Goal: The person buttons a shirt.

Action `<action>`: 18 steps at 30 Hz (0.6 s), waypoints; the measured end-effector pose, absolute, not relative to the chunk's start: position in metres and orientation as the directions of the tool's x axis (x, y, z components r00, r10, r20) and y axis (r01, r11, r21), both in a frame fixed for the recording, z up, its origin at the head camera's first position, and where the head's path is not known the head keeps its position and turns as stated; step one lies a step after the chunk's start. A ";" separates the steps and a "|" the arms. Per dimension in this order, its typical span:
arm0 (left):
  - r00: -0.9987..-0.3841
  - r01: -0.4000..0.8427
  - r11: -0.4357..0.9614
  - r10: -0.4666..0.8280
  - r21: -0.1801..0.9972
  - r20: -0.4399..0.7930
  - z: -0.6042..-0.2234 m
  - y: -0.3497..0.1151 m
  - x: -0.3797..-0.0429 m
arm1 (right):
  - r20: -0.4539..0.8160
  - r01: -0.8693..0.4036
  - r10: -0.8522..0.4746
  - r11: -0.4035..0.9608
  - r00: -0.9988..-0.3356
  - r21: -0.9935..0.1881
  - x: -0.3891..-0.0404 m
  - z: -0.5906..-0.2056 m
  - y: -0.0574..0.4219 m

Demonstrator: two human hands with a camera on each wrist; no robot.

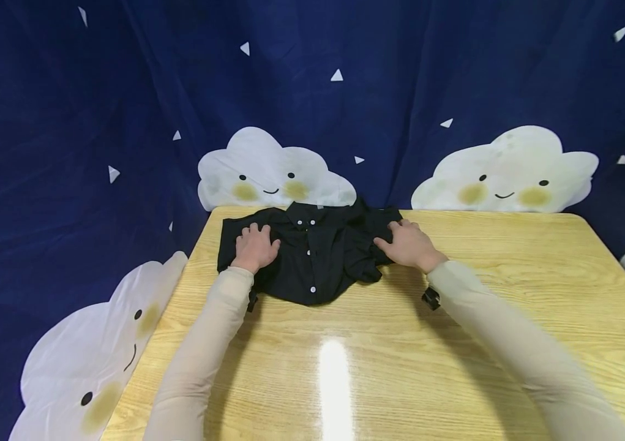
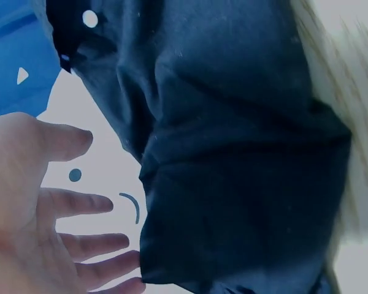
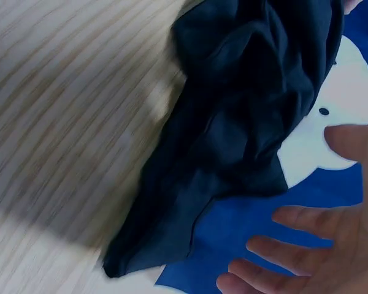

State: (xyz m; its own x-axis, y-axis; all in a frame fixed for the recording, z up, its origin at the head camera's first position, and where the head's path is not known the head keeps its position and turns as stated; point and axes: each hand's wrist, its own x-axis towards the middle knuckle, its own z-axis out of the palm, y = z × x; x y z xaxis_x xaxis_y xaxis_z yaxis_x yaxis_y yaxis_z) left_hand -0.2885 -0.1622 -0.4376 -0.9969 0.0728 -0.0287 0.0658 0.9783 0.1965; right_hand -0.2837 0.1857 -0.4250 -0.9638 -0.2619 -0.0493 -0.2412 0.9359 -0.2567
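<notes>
Left hand (image 1: 255, 247), right hand (image 1: 407, 245): fingers spread, neither gripping anything; fabric contact hard to call from above. Black button-up shirt (image 1: 292, 263) lies under and between them, rumpled on the right, collar at the wooden table's (image 1: 510, 269) far edge. Blue cloud-print curtain (image 1: 312, 104) behind.
</notes>
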 end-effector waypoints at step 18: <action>-0.981 -0.015 0.976 0.027 0.217 -0.194 -0.456 -0.187 -0.293 | -0.103 -0.208 -0.259 0.913 -0.960 -0.352 -0.295 -0.434 0.120</action>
